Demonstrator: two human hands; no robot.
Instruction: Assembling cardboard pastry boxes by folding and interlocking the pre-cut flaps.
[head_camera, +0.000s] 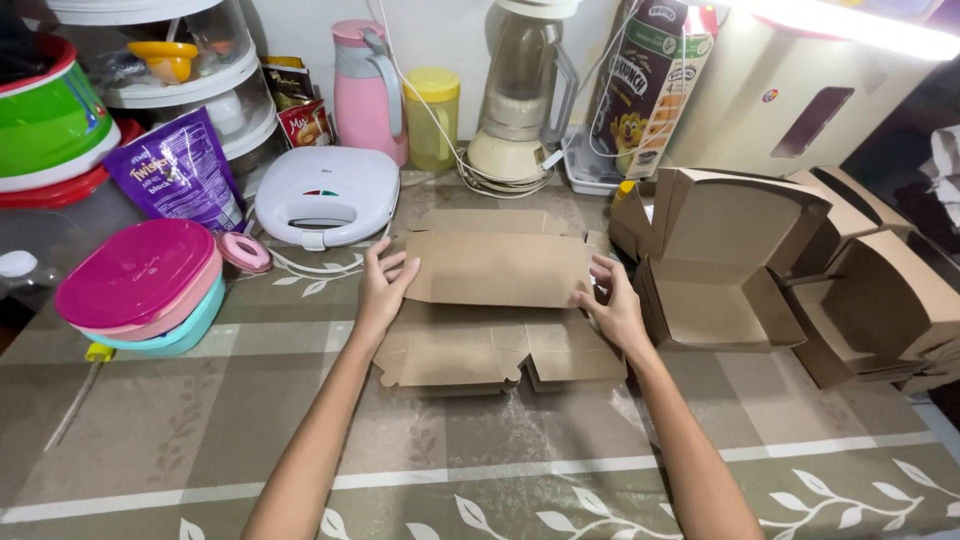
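A flat brown cardboard box blank (497, 300) is lying mid-table, its long axis running nine to three o'clock (a folded panel is rising along its far half). The left hand (382, 288) and right hand (612, 305) are pressing its side edges, fingers seemingly loosely spread, not clasping.

home kitchen | blender (518, 90), sandwich maker (326, 194), pink jug (368, 88), lidded food tubs (140, 285) | leaf-print tablecloth (480, 470)

Along the wall — a white sandwich maker (327, 193), pink jug (368, 88), blender (520, 95); stacked lidded bowls (140, 285) sit left.
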